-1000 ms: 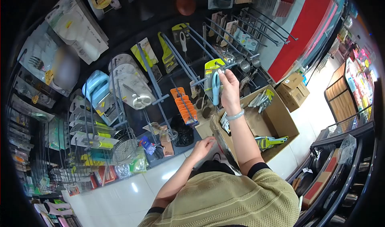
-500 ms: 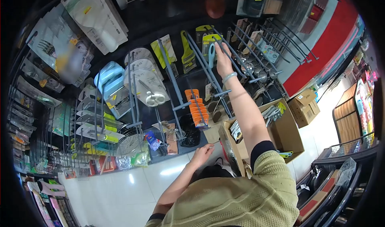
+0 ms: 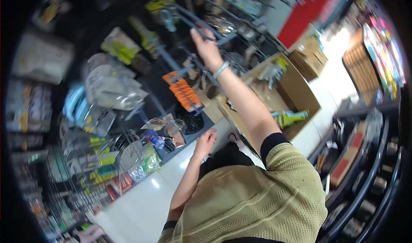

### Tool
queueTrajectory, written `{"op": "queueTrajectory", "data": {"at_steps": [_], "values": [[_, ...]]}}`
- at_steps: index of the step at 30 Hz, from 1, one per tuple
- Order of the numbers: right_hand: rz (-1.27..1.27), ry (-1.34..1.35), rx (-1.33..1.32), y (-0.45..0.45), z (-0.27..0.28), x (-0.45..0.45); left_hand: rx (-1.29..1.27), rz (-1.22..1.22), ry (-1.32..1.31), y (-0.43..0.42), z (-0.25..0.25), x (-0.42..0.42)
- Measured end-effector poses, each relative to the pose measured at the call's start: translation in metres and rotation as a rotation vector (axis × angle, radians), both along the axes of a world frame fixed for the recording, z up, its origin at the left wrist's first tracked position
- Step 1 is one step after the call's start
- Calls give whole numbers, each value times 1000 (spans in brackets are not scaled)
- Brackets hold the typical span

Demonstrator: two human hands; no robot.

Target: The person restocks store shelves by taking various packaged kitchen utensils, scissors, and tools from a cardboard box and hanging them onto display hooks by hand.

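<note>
My right hand [image 3: 207, 49], wearing a pale bangle [image 3: 220, 70], reaches up among the grey display hooks. Its thumb and fingers are apart around the end of a grey hook [image 3: 201, 25]; blur hides whether they touch it. I make out nothing held in it. To its upper left hangs a tool with a light blue handle [image 3: 168, 21] on a green card. Down by my waist, my left hand [image 3: 207, 142] has its fingers curled loosely together, with nothing visible in them. Orange-carded packs [image 3: 183, 91] hang on a hook above and left of it.
An open cardboard box [image 3: 300, 114] below my right forearm holds packaged tools [image 3: 273, 73] and green-handled items [image 3: 292, 117]. Closed cartons [image 3: 309, 56] stand behind it. Carded kitchen goods hang at left, including a blue grater [image 3: 77, 105]. A black rack [image 3: 365, 174] stands at right.
The view has swung right and blurred. My right hand has come away from the light blue handle, down and toward me along the hooks. My left hand stays low near my waist.
</note>
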State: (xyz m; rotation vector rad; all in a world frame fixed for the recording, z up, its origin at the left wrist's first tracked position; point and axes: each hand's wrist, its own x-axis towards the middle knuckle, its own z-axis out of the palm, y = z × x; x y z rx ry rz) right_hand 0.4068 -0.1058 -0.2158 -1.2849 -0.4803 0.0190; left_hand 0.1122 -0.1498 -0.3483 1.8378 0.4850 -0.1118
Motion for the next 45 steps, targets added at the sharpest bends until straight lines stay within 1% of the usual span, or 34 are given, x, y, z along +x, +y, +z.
{"op": "queueTrajectory", "data": {"at_steps": [1,3,5,7,9,12,14,15,18,19,21,22,25,28,31,32,34,36,38,42,45], "values": [[42,1,95,-13,-31,2,7,-48,31,-5,0,6],[47,137,172,-67,-36,-40,-18,-140,57,-13,-8,16],[-137,249,166,-108,-72,-62,-27,-218,66,-25,-1,28],[-339,312,72,-152,-121,-66,-5,-289,33,-37,-3,40],[-544,414,-55,-192,-167,-62,42,-357,-42,-49,-15,51],[-708,460,-421,-245,-251,-41,142,-432,11,-67,-19,67],[-715,508,-659,-275,-309,-19,188,-469,10,-75,-43,71],[-708,534,-780,-286,-325,-10,211,-483,14,-78,-52,69],[-516,646,-1154,-308,-317,11,339,-523,-30,-84,-61,69],[-448,652,-1187,-314,-325,20,384,-529,-53,-85,-65,68],[-305,662,-1247,-324,-345,39,395,-502,-33,-89,-68,67],[-249,669,-1330,-325,-355,47,409,-503,-22,-89,-65,68],[-140,703,-1374,-327,-375,70,402,-501,49,-92,-55,76],[-338,755,-1259,-314,-385,86,379,-490,75,-94,-49,80],[-325,869,-1091,-315,-379,106,370,-471,83,-97,-42,84],[-312,868,-1114,-316,-374,110,375,-469,71,-97,-45,83],[-93,775,-1229,-330,-379,127,388,-468,88,-99,-41,85],[-166,824,-1115,-333,-389,130,391,-465,77,-100,-39,87],[-269,754,-1047,-338,-402,125,385,-458,42,-100,-41,85],[-463,589,-956,-348,-395,108,385,-466,69,-99,-42,84],[-607,522,-920,-356,-392,94,377,-475,69,-97,-46,81]]}}
